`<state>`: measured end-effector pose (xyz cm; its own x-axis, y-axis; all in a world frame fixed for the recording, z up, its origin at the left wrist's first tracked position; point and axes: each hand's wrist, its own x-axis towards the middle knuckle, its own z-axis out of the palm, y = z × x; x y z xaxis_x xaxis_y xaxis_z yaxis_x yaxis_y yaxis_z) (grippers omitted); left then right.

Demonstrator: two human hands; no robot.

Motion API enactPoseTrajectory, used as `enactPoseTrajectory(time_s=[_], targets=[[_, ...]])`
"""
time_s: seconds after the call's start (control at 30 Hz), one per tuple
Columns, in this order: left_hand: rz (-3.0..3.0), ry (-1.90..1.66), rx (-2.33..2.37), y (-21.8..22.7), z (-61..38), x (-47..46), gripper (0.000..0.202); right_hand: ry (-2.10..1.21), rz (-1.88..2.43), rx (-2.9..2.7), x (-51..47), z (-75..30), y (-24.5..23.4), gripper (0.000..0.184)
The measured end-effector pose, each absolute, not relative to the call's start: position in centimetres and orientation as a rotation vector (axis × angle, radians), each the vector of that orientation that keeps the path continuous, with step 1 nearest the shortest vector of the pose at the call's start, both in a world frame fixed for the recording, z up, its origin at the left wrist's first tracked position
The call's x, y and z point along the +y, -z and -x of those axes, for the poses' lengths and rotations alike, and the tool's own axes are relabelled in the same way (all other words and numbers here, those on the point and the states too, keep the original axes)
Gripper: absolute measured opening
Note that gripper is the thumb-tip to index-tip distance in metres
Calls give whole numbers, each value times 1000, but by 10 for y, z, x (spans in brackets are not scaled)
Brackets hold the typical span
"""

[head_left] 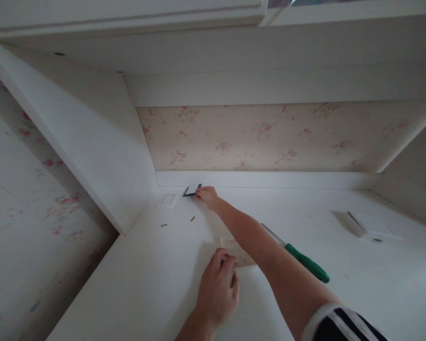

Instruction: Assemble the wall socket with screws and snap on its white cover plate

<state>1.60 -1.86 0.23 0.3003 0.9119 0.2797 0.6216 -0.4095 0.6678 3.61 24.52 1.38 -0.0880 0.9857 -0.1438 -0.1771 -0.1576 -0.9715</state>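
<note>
At the back of the white surface, my right hand (207, 196) pinches a thin dark U-shaped strip (190, 194). Nearer to me, my left hand (218, 284) is curled with its fingertips together; whatever they hold, if anything, is too small or hidden to name. Just behind those fingertips lies a pale beige flat piece (246, 258), partly covered by my right forearm. A screwdriver (307, 263) with a green handle rests right of that forearm. Left of the dark strip is a white rectangular frame (168, 200). Two small dark slivers, one on the left (164, 225) and another (192, 219), lie in front of it.
A white box-like piece (371, 226) lies on the right of the white surface (128, 284). A white side panel (92, 137) rises at the left, and a cabinet underside (213, 52) hangs overhead. Floral wallpaper (262, 137) shows through the back opening.
</note>
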Motion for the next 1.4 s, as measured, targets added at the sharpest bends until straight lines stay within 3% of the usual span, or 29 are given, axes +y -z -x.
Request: enactPoseTrajectory(time_s=[0.1, 0.27, 0.47, 0.7, 1.2, 1.4], targets=[[-1971, -958, 1349, -2, -13, -18, 38, -1431, 1080, -985, 225, -67, -33, 24], [-1934, -1003, 1434, 3, -7, -11, 61, -1361, 910, -917, 153, -148, -53, 52], [-1991, -789, 1508, 13, -3, -1, 97, -1334, 789, -848, 43, -223, -31, 47], [-1973, -730, 1571, 12, -6, -2, 98, -1484, 815, -746, -16, -244, -12, 47], [-1964, -749, 1394, 7, -4, -9, 105, -1590, 906, -739, -22, -240, -7, 39], [-1830, -882, 1211, -5, 1, -10, 94, -1664, 883, -769, -26, -237, -12, 41]])
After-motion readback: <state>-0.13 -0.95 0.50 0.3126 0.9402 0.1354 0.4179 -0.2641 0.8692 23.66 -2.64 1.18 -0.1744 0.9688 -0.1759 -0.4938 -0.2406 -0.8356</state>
